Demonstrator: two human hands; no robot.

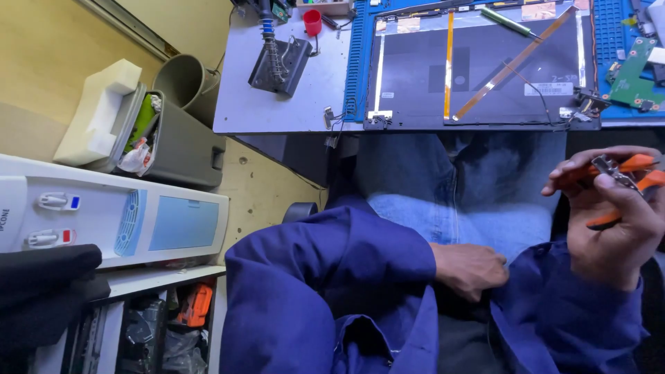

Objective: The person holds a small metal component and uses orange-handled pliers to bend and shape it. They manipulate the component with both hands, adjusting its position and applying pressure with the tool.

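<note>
At 3 o'clock in the head view, the right hand [613,228] is raised above the lap, its fingers wrapped narrowly around a pair of orange-handled pliers [623,176], the metal tip sitting between thumb and forefinger. Toward 5 o'clock, the left hand [471,269] lies low against the body, curled loosely at the edge of the blue jacket [325,291]; whether it grips anything I cannot tell, as the fingertips are tucked into the cloth. Blue jeans [457,187] fill the centre. At 12 o'clock on the grey workbench [239,104] lies an opened dark laptop lid [478,66] on a blue mat [357,62], crossed by 2 orange ribbon strips, with a green-handled screwdriver [509,22] on its top edge. A green circuit board [634,73] sits at 2 o'clock. A soldering-iron stand [277,59] and a red cup [312,22] stand at 11 o'clock. At 9 o'clock are a grey waste bin [180,149] and a white water dispenser [104,218].
</note>
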